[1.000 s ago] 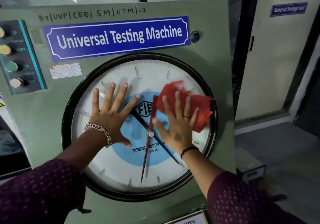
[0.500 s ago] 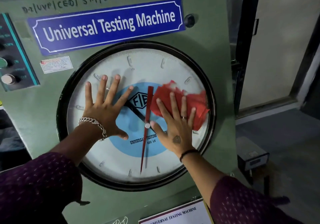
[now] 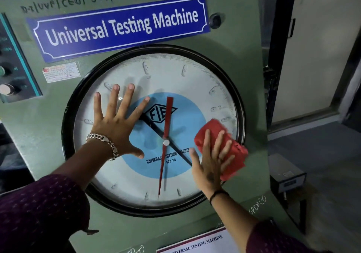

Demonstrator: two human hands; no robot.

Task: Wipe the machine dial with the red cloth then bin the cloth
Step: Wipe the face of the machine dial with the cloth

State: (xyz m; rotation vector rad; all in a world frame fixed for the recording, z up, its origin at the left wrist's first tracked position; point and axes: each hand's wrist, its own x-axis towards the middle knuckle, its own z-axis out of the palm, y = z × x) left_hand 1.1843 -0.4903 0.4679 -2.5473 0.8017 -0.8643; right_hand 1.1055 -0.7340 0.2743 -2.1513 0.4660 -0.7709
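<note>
The big round dial (image 3: 175,76) with a black rim fills the front of the green machine; a red pointer and a black pointer cross its blue centre. My left hand (image 3: 119,123) lies flat on the glass at the dial's left, fingers spread, holding nothing. My right hand (image 3: 212,159) presses the crumpled red cloth (image 3: 232,151) flat against the glass at the dial's lower right edge, fingers spread over it. No bin is in view.
A blue "Universal Testing Machine" plate (image 3: 121,28) sits above the dial. A button panel (image 3: 11,71) is at the left edge. To the right, a small grey box on a stand (image 3: 287,176), floor and a doorway (image 3: 312,57).
My right hand has slid the red cloth down and to the right, from beside the dial's centre to its lower right rim. My left hand has stayed flat on the glass.
</note>
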